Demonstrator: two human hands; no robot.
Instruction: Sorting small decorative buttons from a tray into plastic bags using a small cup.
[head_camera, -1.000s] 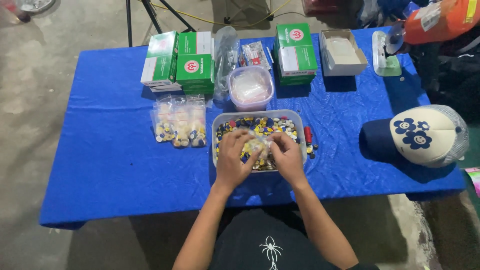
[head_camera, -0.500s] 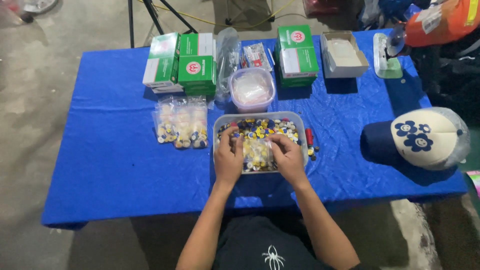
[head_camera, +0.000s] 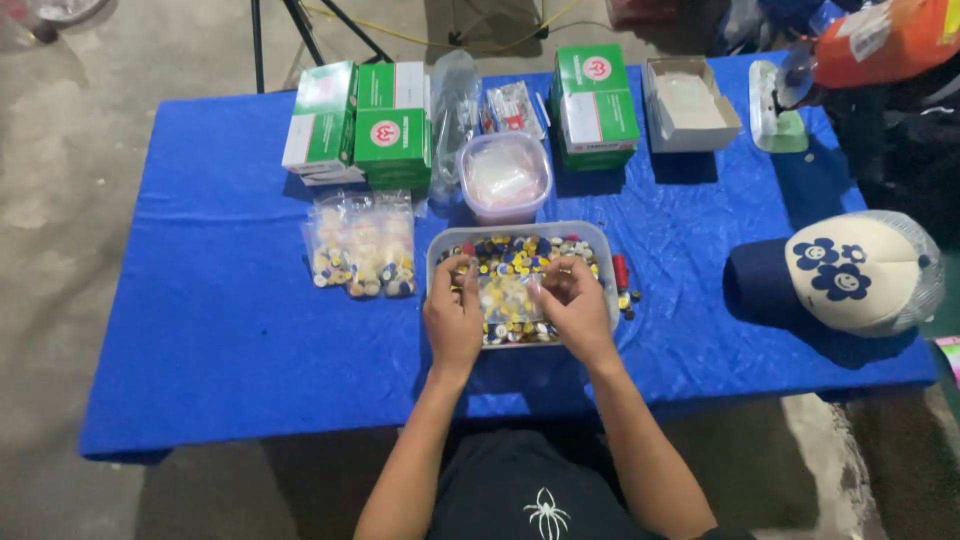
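Observation:
A clear plastic tub (head_camera: 596, 243) full of small blue, yellow and white caps stands at the near middle of the blue table (head_camera: 200, 330). Both my hands are over it. My left hand (head_camera: 453, 315) and my right hand (head_camera: 576, 305) pinch the two sides of a small clear plastic bag (head_camera: 508, 296) holding some caps, stretched between them above the tub.
Several filled clear bags (head_camera: 362, 252) lie left of the tub. Behind it sit a round lidded container (head_camera: 503, 178), green-and-white boxes (head_camera: 392, 128), another green box (head_camera: 596, 100) and an open cardboard box (head_camera: 690, 100). A dark-brimmed cap with flowers (head_camera: 848, 272) lies at right.
My hands have drawn slightly apart, spreading the small bag wider over the tub. The view has shifted a little; nothing else on the table has moved.

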